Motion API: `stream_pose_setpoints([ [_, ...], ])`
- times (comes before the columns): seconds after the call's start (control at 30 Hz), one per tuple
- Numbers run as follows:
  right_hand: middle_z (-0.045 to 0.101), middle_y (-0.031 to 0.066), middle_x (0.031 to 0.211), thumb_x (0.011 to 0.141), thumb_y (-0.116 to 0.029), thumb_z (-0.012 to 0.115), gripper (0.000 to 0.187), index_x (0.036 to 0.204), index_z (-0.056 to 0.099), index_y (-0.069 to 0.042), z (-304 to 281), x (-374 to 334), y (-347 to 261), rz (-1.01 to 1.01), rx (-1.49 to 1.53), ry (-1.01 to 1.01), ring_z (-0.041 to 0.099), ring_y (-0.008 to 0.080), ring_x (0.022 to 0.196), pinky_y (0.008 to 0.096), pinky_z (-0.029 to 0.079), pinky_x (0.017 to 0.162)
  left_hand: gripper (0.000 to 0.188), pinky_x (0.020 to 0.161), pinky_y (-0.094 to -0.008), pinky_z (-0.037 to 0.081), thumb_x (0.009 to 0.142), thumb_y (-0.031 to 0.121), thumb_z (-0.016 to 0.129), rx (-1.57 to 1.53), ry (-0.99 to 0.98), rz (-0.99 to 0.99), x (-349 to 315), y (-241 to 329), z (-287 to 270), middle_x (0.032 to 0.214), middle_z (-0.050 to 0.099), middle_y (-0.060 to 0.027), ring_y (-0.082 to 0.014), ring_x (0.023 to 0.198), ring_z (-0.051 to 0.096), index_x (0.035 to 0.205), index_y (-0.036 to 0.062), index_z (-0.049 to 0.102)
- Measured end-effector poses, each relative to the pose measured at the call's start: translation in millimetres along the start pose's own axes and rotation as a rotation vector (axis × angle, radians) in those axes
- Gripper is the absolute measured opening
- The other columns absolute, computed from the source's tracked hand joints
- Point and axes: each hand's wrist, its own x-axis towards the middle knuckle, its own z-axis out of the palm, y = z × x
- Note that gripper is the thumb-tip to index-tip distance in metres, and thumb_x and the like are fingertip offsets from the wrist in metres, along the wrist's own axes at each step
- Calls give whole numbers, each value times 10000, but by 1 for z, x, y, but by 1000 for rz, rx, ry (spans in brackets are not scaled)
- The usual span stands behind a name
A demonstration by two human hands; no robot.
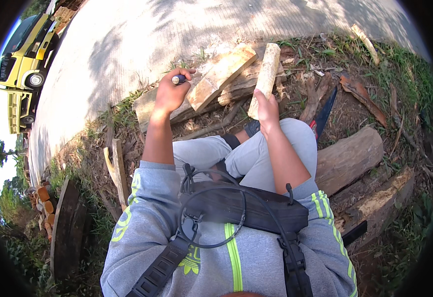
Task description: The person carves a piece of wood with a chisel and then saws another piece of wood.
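My left hand (169,95) is closed around a tool handle (178,79). Only its round, pale butt with a dark band shows, so what sits at the other end cannot be made out. In my right hand (267,110) is a pale piece of wood (268,64), gripped near its lower end and standing tilted above my knee. Between the two hands a squared wood block (226,74) lies at a slant on a longer timber (146,105). My left hand is just to the left of that block.
Logs (350,158) lie to my right, with a dark blue blade-like strip (327,110) and bark pieces (362,96) beyond. Split sticks (118,168) and a dark slab (68,227) are at left. A yellow truck (30,54) stands on the paved road (122,54).
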Motion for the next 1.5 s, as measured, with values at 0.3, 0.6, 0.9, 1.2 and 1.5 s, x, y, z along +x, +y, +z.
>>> stream_pose_setpoints([
  [0.3, 716, 72, 1228, 1070, -285, 712, 449, 1386, 627, 22, 1, 1, 3, 13, -17, 6, 669, 152, 1089, 326, 516, 954, 79, 1073, -336, 497, 930, -26, 675, -134, -2, -5, 5, -13, -5, 1301, 769, -128, -202, 1234, 673, 968, 43, 664],
  [0.6, 717, 70, 1255, 1077, -288, 702, 460, 1400, 618, 29, 0, 2, 3, 13, -65, -8, 664, 148, 1130, 316, 504, 986, 97, 1038, -307, 527, 1025, 44, 729, -239, 30, -46, 5, -15, 4, 1282, 761, -115, -161, 1183, 687, 1083, 55, 652],
  [0.9, 717, 67, 1228, 1078, -289, 700, 445, 1379, 627, 30, 2, -1, 0, 28, -55, 3, 664, 141, 1090, 316, 511, 954, 128, 985, -305, 545, 1035, 62, 741, -269, 128, -45, 10, -18, 11, 1221, 762, -103, -138, 1086, 686, 1122, 59, 646],
  [1.2, 727, 70, 1217, 1080, -293, 698, 432, 1364, 638, 27, 6, -8, -7, 30, -17, 10, 674, 145, 1086, 318, 521, 947, 131, 953, -299, 556, 1044, 82, 741, -264, 165, -56, 9, -9, 14, 1183, 773, -87, -128, 1049, 689, 1127, 58, 644],
  [1.5, 729, 71, 1223, 1076, -295, 701, 435, 1368, 637, 21, 5, -4, -2, 33, -45, 6, 679, 142, 1085, 316, 526, 946, 123, 934, -287, 560, 1048, 89, 738, -238, 150, -62, 12, -8, 14, 1178, 775, -75, -120, 1041, 697, 1125, 61, 647],
])
